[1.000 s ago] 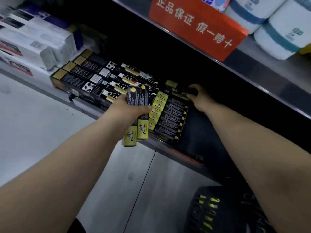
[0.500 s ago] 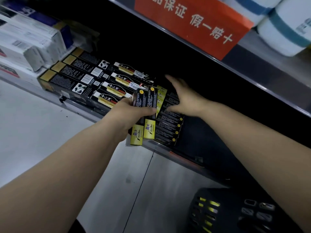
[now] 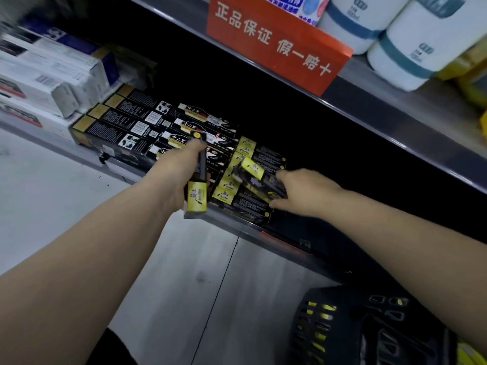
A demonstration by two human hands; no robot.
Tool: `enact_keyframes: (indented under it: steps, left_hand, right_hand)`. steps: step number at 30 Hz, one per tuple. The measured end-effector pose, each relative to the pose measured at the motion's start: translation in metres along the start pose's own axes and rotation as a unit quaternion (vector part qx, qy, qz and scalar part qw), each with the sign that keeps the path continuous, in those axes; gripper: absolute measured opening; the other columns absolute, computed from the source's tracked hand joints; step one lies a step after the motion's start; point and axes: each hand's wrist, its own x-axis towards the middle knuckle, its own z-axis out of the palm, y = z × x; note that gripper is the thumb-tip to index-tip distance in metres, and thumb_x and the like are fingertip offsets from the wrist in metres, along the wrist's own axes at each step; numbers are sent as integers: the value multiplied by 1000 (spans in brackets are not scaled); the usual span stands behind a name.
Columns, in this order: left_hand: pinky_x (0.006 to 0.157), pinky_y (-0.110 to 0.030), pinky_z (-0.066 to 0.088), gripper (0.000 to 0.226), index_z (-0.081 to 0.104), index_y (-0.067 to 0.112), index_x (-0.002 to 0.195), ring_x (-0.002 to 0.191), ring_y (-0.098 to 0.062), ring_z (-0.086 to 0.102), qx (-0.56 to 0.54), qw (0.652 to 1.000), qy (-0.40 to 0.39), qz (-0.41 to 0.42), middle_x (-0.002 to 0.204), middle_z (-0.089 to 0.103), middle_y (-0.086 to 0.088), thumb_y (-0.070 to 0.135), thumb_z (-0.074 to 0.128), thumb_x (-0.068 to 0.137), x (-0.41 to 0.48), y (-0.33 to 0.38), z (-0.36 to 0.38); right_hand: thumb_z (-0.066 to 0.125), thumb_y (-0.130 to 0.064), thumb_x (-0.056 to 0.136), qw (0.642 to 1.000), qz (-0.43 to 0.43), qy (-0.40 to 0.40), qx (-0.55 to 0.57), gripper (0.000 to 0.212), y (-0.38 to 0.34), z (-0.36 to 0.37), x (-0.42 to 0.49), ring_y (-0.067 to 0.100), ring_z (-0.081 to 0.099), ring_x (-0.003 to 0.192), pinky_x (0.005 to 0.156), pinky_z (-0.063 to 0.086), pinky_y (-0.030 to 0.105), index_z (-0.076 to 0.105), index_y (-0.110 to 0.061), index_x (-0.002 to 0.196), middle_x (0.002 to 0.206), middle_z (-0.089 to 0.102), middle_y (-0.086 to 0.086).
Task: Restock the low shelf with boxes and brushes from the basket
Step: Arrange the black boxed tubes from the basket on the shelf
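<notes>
My left hand (image 3: 177, 172) grips a long black box with a yellow end (image 3: 197, 192), held upright in front of the low shelf's edge (image 3: 237, 227). My right hand (image 3: 303, 191) holds a second black-and-yellow box (image 3: 250, 171), which lies tilted over the row of matching boxes (image 3: 237, 180) on the low shelf. To the left of that row sit several black boxes with gold ends (image 3: 126, 125). The dark basket (image 3: 369, 327) stands on the floor at lower right, yellow items showing through its slots.
White boxes (image 3: 47, 75) are stacked at the shelf's left end. An orange sign (image 3: 274, 40) hangs on the upper shelf, with white and blue rolls (image 3: 411, 48) above it. The space under the upper shelf is dark. Grey floor lies at the left.
My right hand has taken one of the two boxes from my left hand and carried it over the shelf row. My left hand now holds a single box.
</notes>
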Motion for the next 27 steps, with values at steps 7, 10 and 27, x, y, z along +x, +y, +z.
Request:
enact_keyframes:
  steps: [7, 10, 27]
  left_hand:
    - [79, -44, 51, 25, 51, 13, 79, 69, -26, 56, -24, 999, 33, -10, 71, 53, -5, 35, 61, 86, -1, 4, -2]
    - [89, -43, 47, 24, 55, 13, 80, 87, -28, 55, -8, 1000, 22, 0, 79, 56, -6, 36, 62, 85, 1, 1, -2]
    - [98, -52, 43, 35, 57, 4, 106, 96, -29, 58, 40, 999, -20, 0, 100, 62, -14, 22, 66, 78, 3, -2, 2]
  right_hand:
    - [50, -42, 93, 996, -8, -19, -92, 50, -24, 33, 21, 28, 59, 93, 56, 41, 30, 38, -14, 133, 110, 59, 9]
    - [48, -40, 95, 996, -14, -3, -85, 49, -28, 38, 25, 31, 60, 96, 59, 41, 32, 36, -11, 132, 115, 56, 12]
    - [55, -64, 80, 998, 6, -49, -50, 87, -35, 27, 17, 28, 55, 109, 68, 48, 35, 21, -15, 143, 135, 44, 11]
